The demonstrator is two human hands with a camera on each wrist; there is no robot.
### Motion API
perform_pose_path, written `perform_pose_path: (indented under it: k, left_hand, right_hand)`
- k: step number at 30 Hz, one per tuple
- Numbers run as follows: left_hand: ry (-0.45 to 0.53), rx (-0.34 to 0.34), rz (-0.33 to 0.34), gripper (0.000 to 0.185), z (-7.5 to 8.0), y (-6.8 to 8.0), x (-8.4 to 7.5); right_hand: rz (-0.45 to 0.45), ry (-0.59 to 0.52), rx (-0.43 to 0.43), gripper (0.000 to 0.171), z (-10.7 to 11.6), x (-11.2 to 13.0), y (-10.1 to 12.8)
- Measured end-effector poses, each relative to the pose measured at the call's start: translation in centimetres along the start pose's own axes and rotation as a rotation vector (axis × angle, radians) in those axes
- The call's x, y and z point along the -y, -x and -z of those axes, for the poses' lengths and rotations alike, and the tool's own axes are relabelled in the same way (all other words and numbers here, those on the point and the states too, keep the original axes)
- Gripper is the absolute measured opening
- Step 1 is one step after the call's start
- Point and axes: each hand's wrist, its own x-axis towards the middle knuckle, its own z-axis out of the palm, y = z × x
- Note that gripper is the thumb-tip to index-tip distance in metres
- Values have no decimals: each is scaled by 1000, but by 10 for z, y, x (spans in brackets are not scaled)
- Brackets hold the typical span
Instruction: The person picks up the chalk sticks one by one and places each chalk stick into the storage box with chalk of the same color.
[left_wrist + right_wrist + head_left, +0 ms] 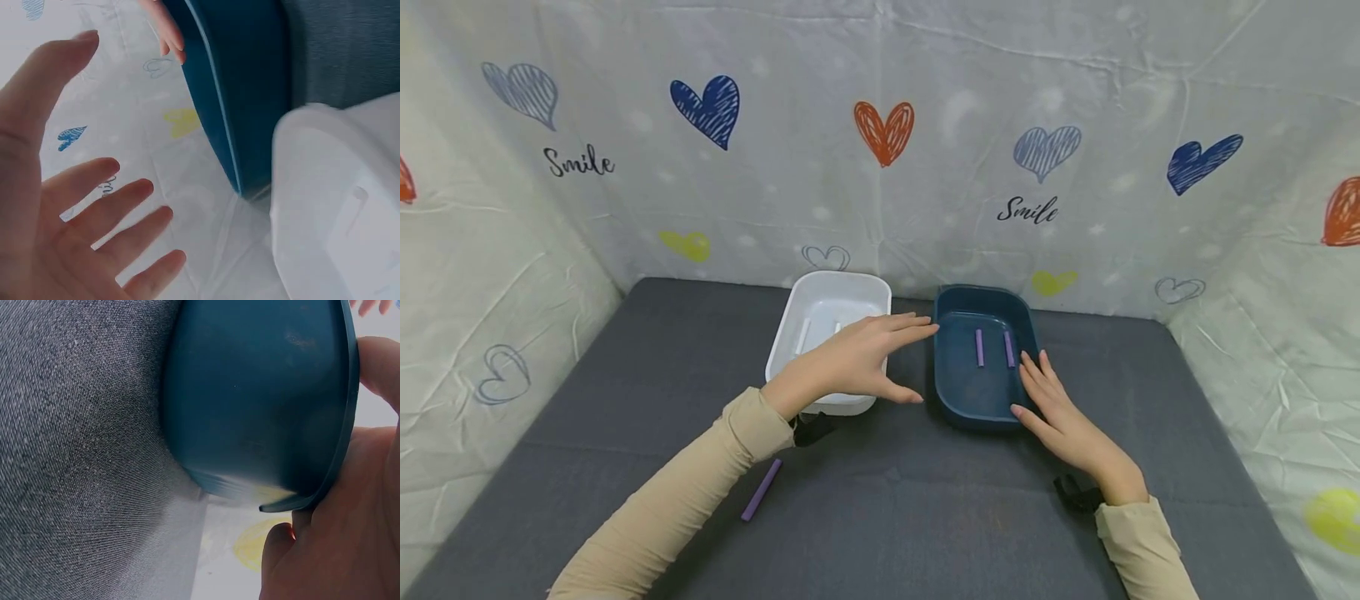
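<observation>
My left hand (867, 354) is held above the white tray (778, 333), fingers spread and straight, with nothing in its grasp. In the left wrist view its fingers (134, 197) are apart from both trays. My right hand (1071, 421) rests on the near right rim of the dark blue tray (977, 408); its fingers look straight, and the thumb touches the rim in the right wrist view. Two short purple sticks, a left one (980, 348) and a right one (1009, 349), lie inside the blue tray. The white tray shows pale narrow strips, partly hidden by my left hand.
Another purple stick (762, 490) lies on the dark grey tabletop (925, 517), beside my left forearm. Behind the table hangs a pale cloth (955, 208) printed with hearts. The two trays stand side by side with a narrow gap between them.
</observation>
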Motion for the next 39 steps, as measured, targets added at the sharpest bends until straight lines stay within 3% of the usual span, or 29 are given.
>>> perform_pose_path:
  k: [9, 16, 28, 32, 39]
  left_hand:
    - [70, 20, -89, 87, -3, 47, 4]
    - [158, -2, -144, 83, -14, 82, 7]
    - [307, -50, -147, 71, -35, 138, 3]
    - [333, -45, -111, 71, -40, 155, 9]
    - [338, -10, 14, 82, -44, 178, 26]
  right_hand:
    - [-5, -4, 1, 75, -1, 1, 0]
    - [-1, -12, -1, 75, 0, 2, 0]
    - [-11, -9, 2, 76, 0, 3, 1]
    - [-9, -4, 3, 76, 0, 3, 1]
    - [-3, -15, 6, 75, 1, 4, 1]
